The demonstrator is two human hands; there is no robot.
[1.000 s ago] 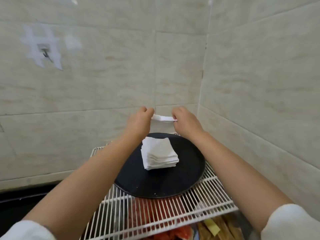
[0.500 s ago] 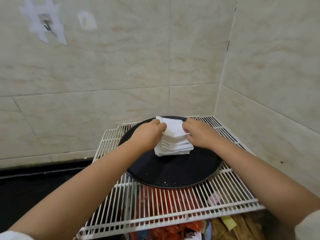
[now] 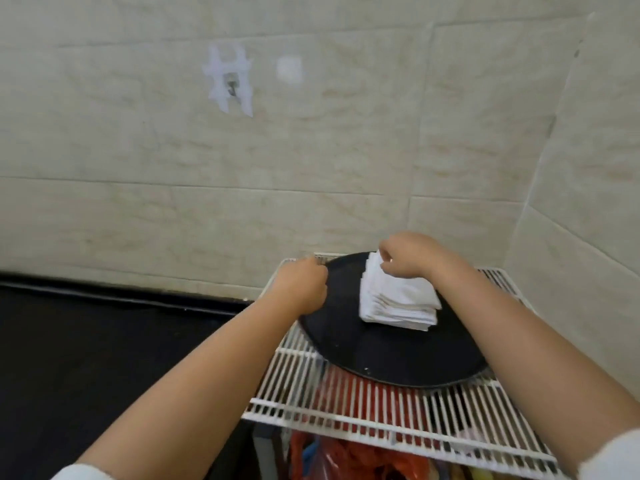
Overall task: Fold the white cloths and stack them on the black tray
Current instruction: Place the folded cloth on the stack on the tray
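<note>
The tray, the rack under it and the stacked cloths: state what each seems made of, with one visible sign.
Tray: matte black, probably plastic or coated metal; dull, even surface.
Rack: white-coated wire; thin parallel bars.
Cloths: soft white fabric or paper; thin folded layers.

Under both hands lies a round black tray [image 3: 377, 358] with a smooth, matt finish that looks like plastic or coated metal, speckled with a few pale crumbs. Beneath the right hand [image 3: 408, 258] sits a stack of white folded cloths [image 3: 398, 303], soft woven fabric, matt, with layered edges. The tray rests on a white coated wire shelf [image 3: 346, 407], smooth and slightly glossy. Beyond the hands, large beige marbled wall tiles [image 3: 138, 161] show a polished sheen. Below the shelf, crinkled red plastic bags [image 3: 349, 459] look glossy.
</note>
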